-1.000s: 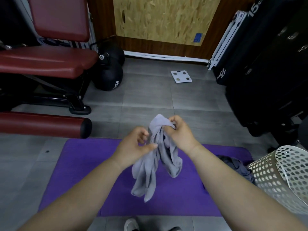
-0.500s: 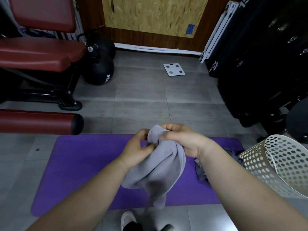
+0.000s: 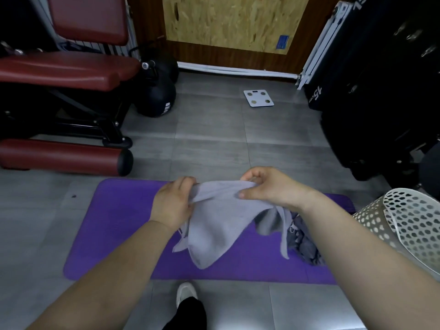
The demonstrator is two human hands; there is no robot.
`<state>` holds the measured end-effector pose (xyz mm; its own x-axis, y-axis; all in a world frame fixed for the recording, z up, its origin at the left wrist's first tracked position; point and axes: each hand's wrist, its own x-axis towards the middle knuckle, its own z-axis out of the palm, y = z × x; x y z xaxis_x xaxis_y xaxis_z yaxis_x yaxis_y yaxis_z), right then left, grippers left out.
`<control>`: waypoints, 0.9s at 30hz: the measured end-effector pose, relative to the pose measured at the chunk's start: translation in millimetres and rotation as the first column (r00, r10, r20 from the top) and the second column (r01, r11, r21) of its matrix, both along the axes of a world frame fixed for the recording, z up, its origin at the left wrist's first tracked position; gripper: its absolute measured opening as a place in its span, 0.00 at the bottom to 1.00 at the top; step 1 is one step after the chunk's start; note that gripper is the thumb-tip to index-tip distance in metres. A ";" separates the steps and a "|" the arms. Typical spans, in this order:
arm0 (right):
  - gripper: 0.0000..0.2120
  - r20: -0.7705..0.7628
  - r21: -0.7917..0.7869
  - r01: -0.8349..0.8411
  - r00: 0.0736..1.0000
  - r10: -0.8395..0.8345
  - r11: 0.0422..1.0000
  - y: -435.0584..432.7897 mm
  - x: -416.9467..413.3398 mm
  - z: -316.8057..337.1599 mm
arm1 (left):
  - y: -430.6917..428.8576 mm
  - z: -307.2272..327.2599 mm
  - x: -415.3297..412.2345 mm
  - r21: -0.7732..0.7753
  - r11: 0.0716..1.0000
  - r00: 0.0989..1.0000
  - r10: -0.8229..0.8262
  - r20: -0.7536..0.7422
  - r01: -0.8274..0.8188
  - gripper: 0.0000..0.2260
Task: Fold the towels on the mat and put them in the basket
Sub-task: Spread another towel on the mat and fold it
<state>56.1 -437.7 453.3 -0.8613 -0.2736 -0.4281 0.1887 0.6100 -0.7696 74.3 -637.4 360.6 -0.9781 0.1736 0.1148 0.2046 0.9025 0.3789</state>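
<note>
A light grey towel (image 3: 214, 225) hangs in the air above the purple mat (image 3: 123, 225). My left hand (image 3: 172, 203) grips its upper left edge and my right hand (image 3: 269, 186) pinches its upper right edge, so the top edge runs stretched between them. The rest of the cloth droops down toward the mat. A darker grey towel (image 3: 302, 244) lies crumpled on the mat's right end, partly hidden by my right forearm. The white perforated basket (image 3: 409, 225) stands just right of the mat.
A red padded weight bench (image 3: 62, 75) and a red roller pad (image 3: 59, 157) stand to the left. Black medicine balls (image 3: 159, 98) sit behind it. A white scale (image 3: 258, 98) lies on the grey tile floor. Black equipment (image 3: 381, 91) fills the right. My shoe (image 3: 187, 294) is by the mat's near edge.
My hands have moved apart, spreading the bunched grey towel out along its top edge. The view has tilted down a little and shifted.
</note>
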 end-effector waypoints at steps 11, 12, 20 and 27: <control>0.07 -0.148 0.476 -0.173 0.951 0.272 0.862 20.7 25.1 -21.4 | -126.8 0.1 52.8 -0.145 0.863 0.841 0.504 0.195 -0.483 0.11; 0.07 -0.151 0.513 -0.158 0.951 0.270 0.844 20.9 25.1 -24.7 | -137.9 -1.1 53.5 -0.164 0.868 0.849 0.493 0.188 -0.468 0.10; 0.11 -0.013 0.697 -0.130 0.981 0.195 0.705 -11.7 -24.6 -81.3 | -190.9 -30.2 6.4 0.253 0.839 0.840 0.359 0.406 -0.481 0.10; 0.14 0.071 0.796 -0.076 0.997 0.031 0.601 -37.6 -96.5 -127.8 | -227.1 -42.6 -93.8 0.279 0.892 0.860 0.195 0.471 -0.355 0.06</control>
